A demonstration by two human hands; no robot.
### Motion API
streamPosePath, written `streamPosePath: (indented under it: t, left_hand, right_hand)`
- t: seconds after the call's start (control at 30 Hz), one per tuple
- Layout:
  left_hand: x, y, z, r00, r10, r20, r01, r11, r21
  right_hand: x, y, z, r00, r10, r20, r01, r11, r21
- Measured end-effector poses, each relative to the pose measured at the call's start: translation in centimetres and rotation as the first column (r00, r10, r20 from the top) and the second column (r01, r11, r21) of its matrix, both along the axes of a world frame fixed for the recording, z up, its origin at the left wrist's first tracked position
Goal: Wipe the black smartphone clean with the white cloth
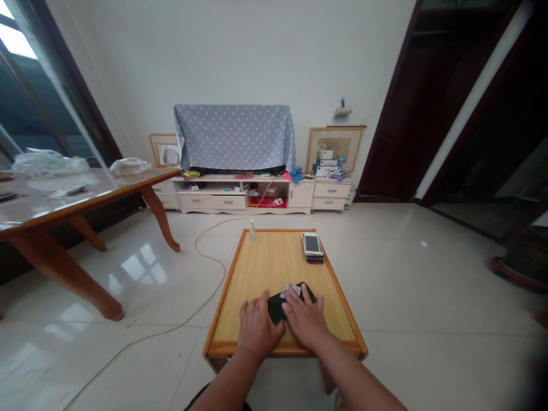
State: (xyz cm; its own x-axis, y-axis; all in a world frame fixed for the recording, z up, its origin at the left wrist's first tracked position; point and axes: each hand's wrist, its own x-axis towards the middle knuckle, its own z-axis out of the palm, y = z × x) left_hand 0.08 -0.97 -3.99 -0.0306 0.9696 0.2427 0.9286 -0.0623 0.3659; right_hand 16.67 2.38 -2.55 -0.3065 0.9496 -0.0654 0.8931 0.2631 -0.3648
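A black smartphone (277, 311) lies on the small wooden table, close to its near edge. My left hand (259, 326) grips its left end, with the thumb along the near side and the fingers beside the far corner. My right hand (305, 318) lies over the phone's right half, its fingers pressing a crumpled light-grey cloth (290, 290) against the surface. Part of the phone and cloth is hidden beneath that hand. Farther back on the right rests a stack of phones (313, 245), the top one white with a dark screen.
The wooden table (274, 268) has a raised orange-brown rim. A small clear bottle (252, 231) stands at its far left corner. A cable (205, 305) runs over the tiled floor. Left is a larger table (149, 181) with plastic bags; a white cabinet (299, 195) lines the wall.
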Motion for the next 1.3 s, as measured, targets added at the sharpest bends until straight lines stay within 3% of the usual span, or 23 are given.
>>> streamPosePath:
  t: [0.13, 0.2, 0.37, 0.57, 0.8, 0.93, 1.07, 1.3]
  left_hand:
    - [0.0, 0.0, 0.0, 1.000, 0.002, -0.012, -0.002, 1.000, 0.013]
    - [0.0, 0.0, 0.0, 1.000, 0.002, -0.017, -0.002, 1.000, 0.013]
    - [0.0, 0.1, 0.0, 1.000, 0.002, -0.023, -0.003, 1.000, -0.017]
    - [0.2, 0.0, 0.3, 1.000, 0.003, -0.018, -0.003, 1.000, -0.009]
    - [0.3, 0.1, 0.4, 0.999, 0.022, -0.036, -0.024, 0.998, -0.056]
    - [0.2, 0.1, 0.4, 0.999, 0.003, -0.041, -0.006, 0.996, -0.090]
    - [0.0, 0.2, 0.0, 0.999, -0.023, -0.045, 0.020, 0.998, -0.067]
    - [0.0, 0.4, -0.2, 1.000, 0.011, -0.021, -0.012, 0.998, -0.064]
  right_hand:
    - [1.7, 1.5, 0.2, 0.981, -0.179, 0.074, 0.181, 0.983, -0.018]
    - [1.3, 0.8, 0.2, 0.990, -0.126, 0.059, 0.127, 0.992, -0.016]
    - [-0.7, -1.9, 0.6, 0.988, 0.145, -0.057, -0.145, 0.989, 0.011]
    - [0.2, 0.3, 0.9, 0.995, -0.099, 0.029, 0.099, 0.995, -0.012]
    - [-2.0, -1.3, 1.4, 0.988, 0.146, -0.056, -0.147, 0.989, 0.003]
    - [-0.5, -2.3, 2.6, 0.968, 0.232, -0.094, -0.235, 0.972, -0.020]
    - [0.8, -2.6, 3.1, 0.964, 0.247, -0.104, -0.252, 0.967, -0.047]
    - [-1.7, -1.3, 3.0, 0.969, 0.218, -0.120, -0.225, 0.973, -0.045]
